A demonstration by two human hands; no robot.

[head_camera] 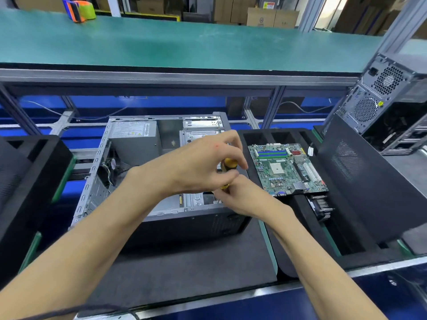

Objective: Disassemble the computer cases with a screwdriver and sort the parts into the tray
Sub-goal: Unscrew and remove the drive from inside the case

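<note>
On the dark mat at the middle of the bench lay an opened computer case (129, 179) on its side, its interior facing up, with the grey power supply (136, 139) at the far left corner and metal drive bays (201, 128) at the far right. Over the right part of the case, the person's left hand (203, 162) curled its fingers round the top of a yellow-handled screwdriver (228, 166), which stood roughly upright. Just below it, the right hand (238, 195) pinched the lower part of the same tool near the shaft, touching the left hand. The tip was hidden behind the fingers, so what it met could not be told.

Right of the case sat a black foam tray (258, 137) with several compartments. A green motherboard (286, 169) rested flat in it, and a heatsink with fan (321, 207) lay in the slot just nearer. A black side panel (360, 181) leaned against the tray's right side. Farther right stood another computer case (379, 93), upright, its rear vents facing the camera. On the upper green shelf sat a tape dispenser (79, 10).
</note>
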